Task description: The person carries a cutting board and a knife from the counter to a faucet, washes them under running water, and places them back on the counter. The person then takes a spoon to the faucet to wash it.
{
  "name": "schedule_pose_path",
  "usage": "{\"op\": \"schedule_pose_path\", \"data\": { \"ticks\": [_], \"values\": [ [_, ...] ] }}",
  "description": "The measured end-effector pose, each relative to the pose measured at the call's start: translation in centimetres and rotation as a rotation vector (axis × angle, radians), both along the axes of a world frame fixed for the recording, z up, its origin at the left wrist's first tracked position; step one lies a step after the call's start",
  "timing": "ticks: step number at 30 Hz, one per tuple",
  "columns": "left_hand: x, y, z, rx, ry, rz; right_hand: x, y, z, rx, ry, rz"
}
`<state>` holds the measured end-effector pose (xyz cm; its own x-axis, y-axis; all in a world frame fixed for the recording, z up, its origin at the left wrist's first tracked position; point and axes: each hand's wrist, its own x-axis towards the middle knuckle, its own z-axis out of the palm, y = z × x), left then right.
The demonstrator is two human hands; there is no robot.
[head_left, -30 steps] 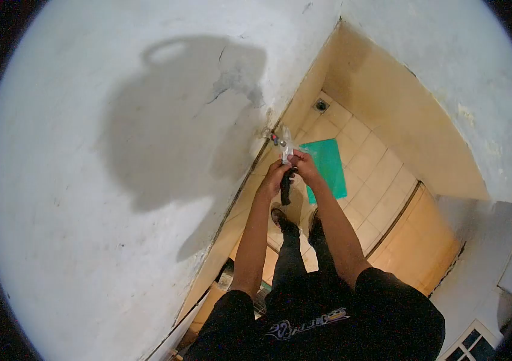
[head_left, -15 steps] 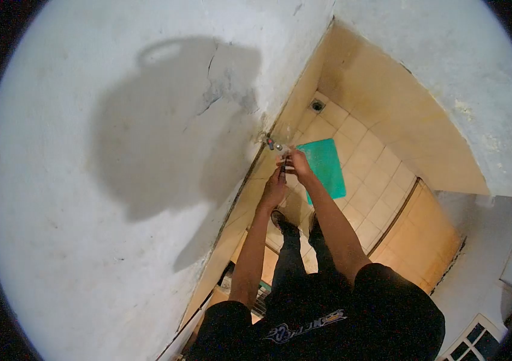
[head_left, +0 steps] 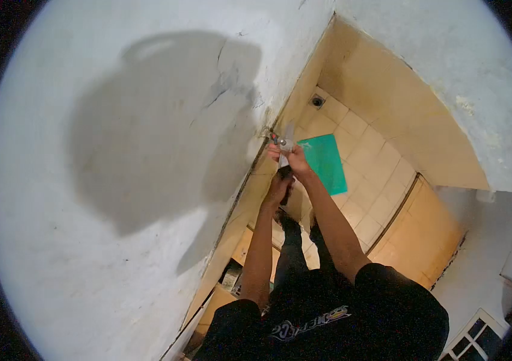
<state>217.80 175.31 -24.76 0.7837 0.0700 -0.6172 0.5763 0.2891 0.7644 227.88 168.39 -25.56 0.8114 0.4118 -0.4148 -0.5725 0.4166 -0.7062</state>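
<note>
Tiled flr (head_left: 379,159), green mat (head_left: 323,163) nr tap (head_left: 274,138). By tap: L hand (head_left: 277,188) grips knife (head_left: 283,161) by blk handle (head_left: 285,172), R hand (head_left: 296,160) pinches blade (head_left: 290,130).

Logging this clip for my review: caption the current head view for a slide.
Left hand grips a black-handled tool, right hand just ahead, near a wall tap; green mat below.

Green mat (head_left: 323,165) on a kinda scruffy tiled floor (head_left: 359,157)
Mat's near 3 o'clock, floor drain (head_left: 317,101) up at 1, big shadow (head_left: 165,126) on the cracked white wall (head_left: 45,180) around 10, white-framed window (head_left: 472,339) down at 4.
</note>
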Motion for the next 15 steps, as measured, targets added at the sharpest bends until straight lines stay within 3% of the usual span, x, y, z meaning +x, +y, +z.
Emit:
{"op": "schedule_pose_path", "data": {
  "ticks": [2,4,5,7,9,10,13,15],
  "values": [
    [1.4,0.4,-0.1,-0.115,0.007,0.039,-0.1,-1.3,0.5,-0.150,-0.114,0.033],
    [3.1,0.6,-1.9,0.120,-0.220,-0.015,-0.1,-2.6,1.1,-0.314,-0.232,0.069],
    [3.9,0.7,-3.9,0.105,-0.225,-0.009,-0.2,-3.1,1.2,-0.403,-0.289,0.069],
    [5.9,1.6,-7.7,0.097,-0.545,-0.263,0.3,-4.0,0.9,-0.505,-0.357,0.081],
    [7.3,1.3,-5.5,0.119,-0.448,-0.373,0.9,-4.7,-1.5,-0.653,-0.481,0.022],
    [7.7,0.3,-4.0,0.258,-0.516,-0.226,1.1,-5.1,-1.7,-0.660,-0.487,0.032],
    [9.5,0.7,-8.3,0.729,-0.506,-0.125,0.9,-5.4,-1.0,-0.815,-0.658,0.046],
    [10.3,1.6,-7.4,0.965,-0.579,-0.552,0.1,-4.5,1.1,-0.670,-0.683,-0.206]
  ]
}}
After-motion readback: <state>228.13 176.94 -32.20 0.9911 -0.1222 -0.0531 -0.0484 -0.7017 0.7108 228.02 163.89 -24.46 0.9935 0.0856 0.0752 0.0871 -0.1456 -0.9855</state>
